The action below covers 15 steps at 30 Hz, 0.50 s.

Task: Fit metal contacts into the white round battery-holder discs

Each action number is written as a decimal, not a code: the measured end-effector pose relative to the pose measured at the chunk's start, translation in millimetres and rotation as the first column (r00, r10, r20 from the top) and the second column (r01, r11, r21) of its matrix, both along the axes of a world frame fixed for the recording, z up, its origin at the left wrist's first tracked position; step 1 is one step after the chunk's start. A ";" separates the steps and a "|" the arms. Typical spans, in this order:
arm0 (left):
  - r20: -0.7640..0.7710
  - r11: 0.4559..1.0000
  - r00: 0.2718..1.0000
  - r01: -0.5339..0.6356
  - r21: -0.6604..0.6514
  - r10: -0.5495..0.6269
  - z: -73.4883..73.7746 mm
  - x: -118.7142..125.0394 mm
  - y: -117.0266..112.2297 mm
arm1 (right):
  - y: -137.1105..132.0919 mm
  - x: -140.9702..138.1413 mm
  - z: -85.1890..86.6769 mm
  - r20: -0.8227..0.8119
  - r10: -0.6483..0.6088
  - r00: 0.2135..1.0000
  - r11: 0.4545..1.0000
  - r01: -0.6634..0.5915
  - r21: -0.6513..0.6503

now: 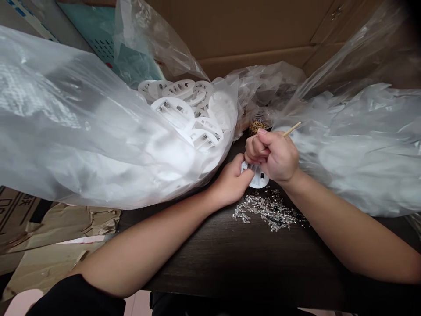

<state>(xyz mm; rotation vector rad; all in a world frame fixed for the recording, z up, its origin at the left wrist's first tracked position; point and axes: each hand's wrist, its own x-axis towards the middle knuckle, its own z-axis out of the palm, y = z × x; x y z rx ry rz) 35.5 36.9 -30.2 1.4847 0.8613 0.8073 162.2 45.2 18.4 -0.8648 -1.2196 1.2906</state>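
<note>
The left hand (pixel 230 182) grips a white disc (pixel 258 182). The right hand (pixel 271 157) is shut around a wooden stick (pixel 292 129) just above it. A loose grip could drop the disc onto the clear bits (pixel 266 210) below.

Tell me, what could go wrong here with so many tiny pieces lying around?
The right hand grips a wooden stick close above the white plastic disc in the left hand, so a slip might jab a finger. The loose clear pieces lie just below, and a knock could scatter them.
</note>
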 end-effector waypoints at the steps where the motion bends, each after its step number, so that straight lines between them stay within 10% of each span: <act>1: 0.002 1.000 1.000 0.001 0.005 -0.001 -0.2 -0.2 0.3 | 0.1 0.7 0.9 -0.005 -0.003 1.000 1.000 0.003 -0.003; 10: 0.081 0.998 0.995 0.058 -0.001 -0.058 0.3 -3.3 -3.5 | 1.2 29.7 46.6 0.264 -0.216 0.940 0.975 0.192 0.115; 15: 0.093 0.996 0.994 0.045 0.074 -0.052 -0.6 -3.8 -4.0 | -6.9 47.9 36.4 0.817 -0.078 0.572 0.995 -0.003 0.098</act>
